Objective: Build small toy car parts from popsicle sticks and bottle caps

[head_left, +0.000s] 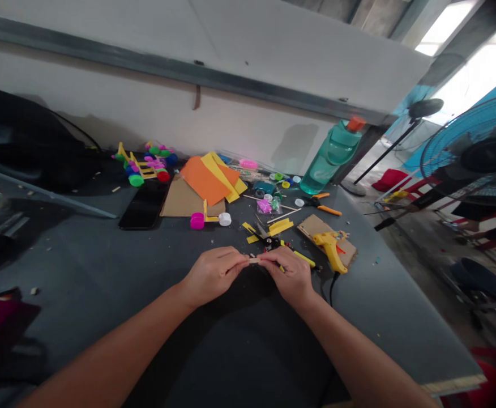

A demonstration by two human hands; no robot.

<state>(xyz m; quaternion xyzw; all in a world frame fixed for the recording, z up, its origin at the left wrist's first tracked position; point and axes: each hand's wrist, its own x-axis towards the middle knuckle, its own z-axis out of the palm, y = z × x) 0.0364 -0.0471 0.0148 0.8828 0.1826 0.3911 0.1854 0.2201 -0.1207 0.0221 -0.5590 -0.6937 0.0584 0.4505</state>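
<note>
Between my two hands is a short, pale wooden stick [253, 260], held level just above the dark table. My left hand [216, 273] pinches its left end between thumb and fingers. The right end sits in the pinch of my right hand [289, 276]. Most of the stick's length is covered by my fingers. Just beyond the right hand lie black-handled cutters [269, 241] and a yellow-handled tool [303, 258], partly hidden. Past the left hand stands a small yellow piece [208, 214] with a pink cap [197, 221] and a white cap [225, 219].
A yellow glue gun [332, 252] rests on cardboard at right, its cord trailing. Behind are orange sheets [208, 178], orange-handled pliers [326, 207], a teal bottle [330, 156] and a colourful wheeled model [144, 167]. A phone [142, 207] lies left. The table's edge [418, 300] runs along the right.
</note>
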